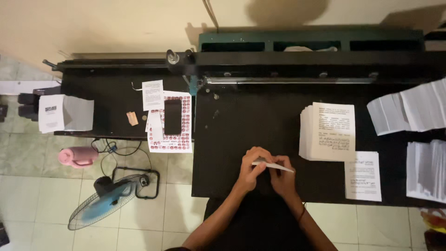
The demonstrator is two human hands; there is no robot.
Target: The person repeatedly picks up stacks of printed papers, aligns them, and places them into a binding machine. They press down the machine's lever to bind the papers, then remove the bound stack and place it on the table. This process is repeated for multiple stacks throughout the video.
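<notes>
My left hand and my right hand meet over the near middle of a black worktable. Both pinch a thin white folded sheet of paper, seen almost edge-on between the fingers. Just to the right stands a thick stack of printed sheets. A single printed sheet lies beside that stack, near the table's front edge.
A paper cutter with a long bar spans the back of the table. Fanned white stacks and another pile sit at the right. On the left bench lie a phone and leaflets. A floor fan and pink bottle stand below.
</notes>
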